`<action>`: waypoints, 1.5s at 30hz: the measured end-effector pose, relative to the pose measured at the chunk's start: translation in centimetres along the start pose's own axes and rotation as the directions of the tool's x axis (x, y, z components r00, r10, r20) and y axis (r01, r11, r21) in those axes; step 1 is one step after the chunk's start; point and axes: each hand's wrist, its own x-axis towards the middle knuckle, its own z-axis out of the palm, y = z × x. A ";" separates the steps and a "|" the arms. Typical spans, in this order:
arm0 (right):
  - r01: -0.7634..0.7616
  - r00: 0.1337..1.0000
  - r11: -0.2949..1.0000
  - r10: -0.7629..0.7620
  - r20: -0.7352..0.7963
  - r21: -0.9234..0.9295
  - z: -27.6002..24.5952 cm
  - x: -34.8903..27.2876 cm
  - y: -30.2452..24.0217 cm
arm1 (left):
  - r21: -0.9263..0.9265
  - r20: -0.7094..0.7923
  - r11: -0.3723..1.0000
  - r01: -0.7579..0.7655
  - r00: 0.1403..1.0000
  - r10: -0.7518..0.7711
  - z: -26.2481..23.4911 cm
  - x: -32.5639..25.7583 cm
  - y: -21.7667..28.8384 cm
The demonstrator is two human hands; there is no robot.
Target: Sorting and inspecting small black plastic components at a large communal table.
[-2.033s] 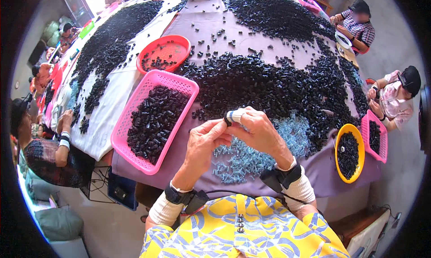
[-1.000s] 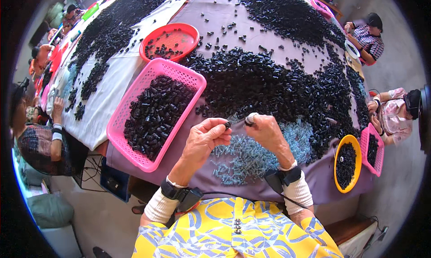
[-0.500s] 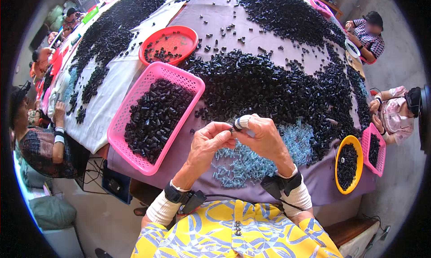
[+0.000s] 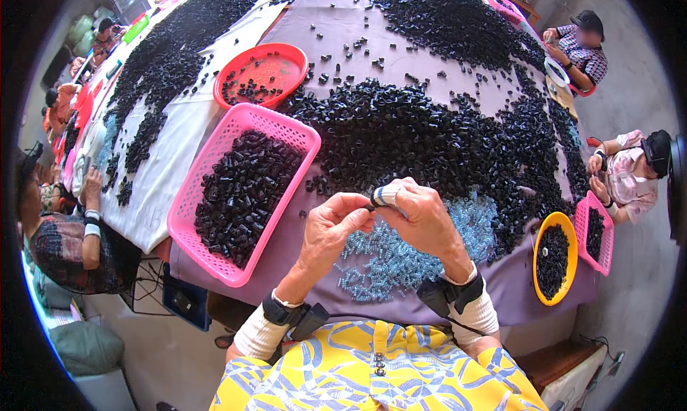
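Note:
In front of my chest both hands meet, fingertip to fingertip, over the table. My left hand [image 4: 325,232] pinches a small black plastic part [image 4: 369,208] between thumb and forefinger. My right hand [image 4: 421,221], wearing a striped white cloth wrap on a finger, closes against the same part from the right. Its fingers partly hide whatever else is held there. Below and beyond the hands lies a heap of small clear bluish coiled pieces [image 4: 390,268]. Past it spreads a big pile of black plastic parts [image 4: 401,135].
Left of my hands stands a pink basket [image 4: 304,169] of black parts, with a red round tray [image 4: 275,60] behind it. A yellow bowl [image 4: 537,271] and a smaller pink basket [image 4: 607,250] stand at the right. Other people sit around the table, one close at left [image 4: 71,243].
My hands hold nearly the same pinch; the fingers have shifted slightly around the black part. The table view has drifted a little to the left.

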 end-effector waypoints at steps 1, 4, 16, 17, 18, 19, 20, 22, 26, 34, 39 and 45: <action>0.022 1.000 0.999 -0.022 0.023 -0.027 0.0 0.0 0.1 | 0.050 0.000 0.999 -0.018 1.000 0.018 0.0 0.0 0.0; 0.023 0.999 0.999 -0.024 0.049 0.026 -0.1 0.4 0.1 | 0.079 -0.005 0.997 -0.014 1.000 0.015 -0.2 0.0 0.0; -0.306 0.936 0.880 0.209 0.282 0.364 0.8 2.3 1.8 | 0.251 -0.009 0.968 -0.025 1.000 0.028 -1.5 0.2 0.7; -0.307 0.934 0.879 0.206 0.291 0.366 1.0 2.4 2.0 | 0.249 -0.018 0.968 -0.023 0.999 0.028 -1.6 0.3 0.9; -0.366 0.922 0.801 0.243 0.302 0.473 1.3 2.4 2.2 | 0.246 -0.026 0.969 -0.030 0.999 0.037 -1.7 0.4 1.1; -0.418 0.906 0.707 0.278 0.319 0.570 1.5 2.5 2.3 | 0.244 -0.034 0.969 -0.036 0.998 0.046 -1.8 0.4 1.4; -0.420 0.904 0.704 0.272 0.329 0.572 1.6 2.6 2.3 | 0.243 -0.046 0.969 -0.034 0.998 0.047 -1.8 0.4 1.7; -0.432 0.902 0.680 0.303 0.309 0.592 1.6 2.9 2.1 | 0.269 -0.038 0.962 -0.040 0.998 0.052 -1.8 0.5 2.2; -0.376 0.926 0.722 0.269 0.266 0.581 2.3 3.1 2.3 | 0.169 -0.048 0.984 -0.049 0.997 0.058 -2.3 0.5 2.4; -0.340 0.935 0.831 0.249 0.252 0.439 1.5 2.4 2.5 | 0.217 -0.041 0.975 -0.044 0.998 0.055 -2.1 0.3 1.9; -0.414 0.909 0.774 0.326 0.259 0.480 2.1 2.8 1.9 | 0.214 -0.057 0.976 -0.041 0.997 0.054 -1.9 0.3 2.2; -0.387 0.922 0.718 0.279 0.270 0.579 3.1 3.4 1.9 | 0.175 -0.085 0.983 -0.050 0.994 0.066 -2.8 0.4 2.3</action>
